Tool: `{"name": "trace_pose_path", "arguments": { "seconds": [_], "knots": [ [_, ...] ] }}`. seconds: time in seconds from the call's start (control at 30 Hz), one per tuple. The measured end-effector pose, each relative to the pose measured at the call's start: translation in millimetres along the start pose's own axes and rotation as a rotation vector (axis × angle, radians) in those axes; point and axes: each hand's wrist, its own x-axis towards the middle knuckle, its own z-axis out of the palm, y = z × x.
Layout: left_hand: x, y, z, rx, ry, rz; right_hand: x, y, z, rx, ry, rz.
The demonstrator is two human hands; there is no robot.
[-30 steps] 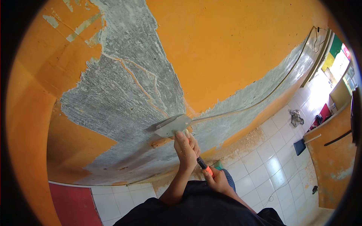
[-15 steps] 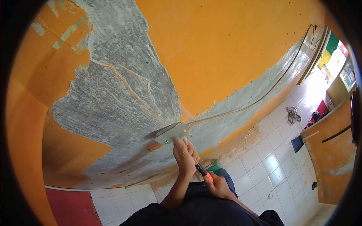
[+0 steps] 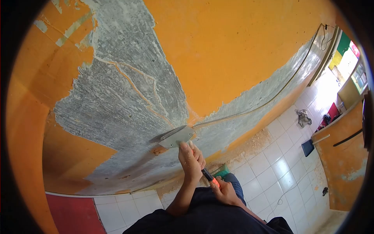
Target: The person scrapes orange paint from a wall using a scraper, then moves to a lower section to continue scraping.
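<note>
A long-handled wall scraper (image 3: 177, 138) has its wide metal blade at the wall (image 3: 136, 101), where a bare grey patch meets orange paint. My left hand (image 3: 191, 159) is closed around the handle just behind the blade. Lower down, my right hand (image 3: 226, 192) grips the orange end of the same black-and-orange handle. Cracked lines run through the grey patch above the blade. A thin cable (image 3: 269, 102) stretches along the wall from near the blade toward the upper right. Beside the blade's lower corner is a small brown spot on the wall.
White floor tiles (image 3: 259, 163) lie below, with paint debris along the wall's foot. A green object (image 3: 222, 171) is by my leg. To the right stand an orange partition (image 3: 339, 175) and a dark dustpan-like object (image 3: 307, 148). A red panel (image 3: 72, 212) is at lower left.
The scraper blade has shifted very slightly upward in view, along with a small shift of the whole scene. Both hands keep the same hold on the handle.
</note>
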Motion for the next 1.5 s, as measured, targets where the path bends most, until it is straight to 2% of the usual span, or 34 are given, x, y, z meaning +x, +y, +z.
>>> {"name": "trace_pose_path", "arguments": {
  "seconds": [0.37, 0.47, 0.57, 0.7, 0.8, 0.87, 0.93, 1.03, 1.1, 1.17, 1.23, 1.4, 1.5],
  "knots": [
    [0.6, 8.2, 2.4, 0.049, -0.021, 0.026, 7.4, 2.9, 9.0, 0.04, 0.078, -0.097],
    [2.6, 16.9, 6.7, 0.019, -0.044, 0.035, 10.8, -20.4, 1.2, -0.015, 0.071, -0.02],
    [2.1, 10.3, 2.9, 0.017, -0.015, 0.01, 8.9, -4.9, 6.7, 0.015, 0.103, -0.138],
    [1.1, 13.5, 5.0, -0.031, -0.065, 0.031, 9.4, -18.5, 0.3, 0.025, 0.071, -0.028],
    [4.0, 12.0, 6.7, 0.015, -0.02, 0.015, 7.3, -10.6, 2.4, -0.02, 0.091, -0.119],
    [0.5, 23.9, 9.0, -0.034, -0.063, 0.044, 12.6, -14.5, -1.5, -0.011, 0.062, -0.075],
    [-0.3, 8.4, -0.6, -0.029, -0.04, 0.032, 10.8, -14.9, -4.1, -0.043, 0.026, -0.011],
    [2.1, 14.3, 2.7, -0.032, -0.016, 0.05, 8.2, -14.2, -0.7, -0.022, 0.062, -0.097],
    [-2.2, 15.9, -2.1, -0.035, 0.012, 0.039, 7.3, -13.8, -0.8, -0.046, 0.039, -0.07],
    [2.1, 15.6, -1.3, -0.045, -0.042, 0.075, 15.9, -7.4, -3.1, -0.128, 0.011, -0.091],
    [-0.1, 14.5, 0.0, -0.024, -0.005, 0.064, 13.6, -8.9, 0.3, -0.068, 0.025, -0.108],
    [-2.9, 22.4, 3.3, -0.022, -0.01, 0.073, 15.8, -23.3, -9.4, -0.056, -0.054, 0.001],
    [1.6, 10.9, -1.6, 0.035, 0.009, 0.086, 11.6, -8.9, 2.1, -0.03, 0.03, -0.106]
  ]
}}
